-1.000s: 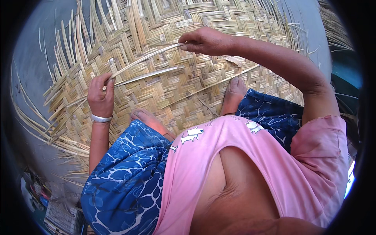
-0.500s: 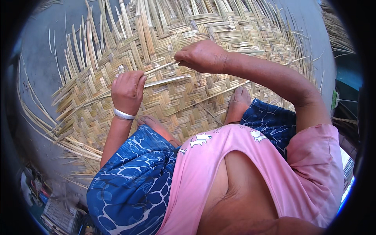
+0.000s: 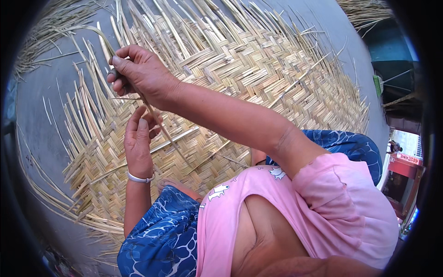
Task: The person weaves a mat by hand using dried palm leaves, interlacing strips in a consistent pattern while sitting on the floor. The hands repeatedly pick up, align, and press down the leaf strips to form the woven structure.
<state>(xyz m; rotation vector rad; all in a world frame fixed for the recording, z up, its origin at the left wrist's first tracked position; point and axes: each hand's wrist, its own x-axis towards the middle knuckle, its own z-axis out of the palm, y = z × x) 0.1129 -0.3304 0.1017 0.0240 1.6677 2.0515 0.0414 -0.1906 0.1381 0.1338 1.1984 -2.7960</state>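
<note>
My right hand is raised over the left part of a woven mat, pinching a long, thin split-reed strip between thumb and fingers. One end of the strip arches away toward the far left; the other slants down over the mat toward my feet. Just below, my left hand, with a pale band at its wrist, has its fingers loosely curled and apart beside the strip. Whether those fingers touch it is hard to tell. The woven mat lies flat on the floor, in a diagonal pattern of pale strips.
Loose strip ends stick out along the mat's far and left edges. A heap of reeds lies on the grey floor at the far left, another bundle at the far right. My bare foot rests on the mat.
My right hand has moved left, past my left hand, and now holds a long strip there. My left hand has loosened from the strip it held. The view has shifted and turned somewhat.
</note>
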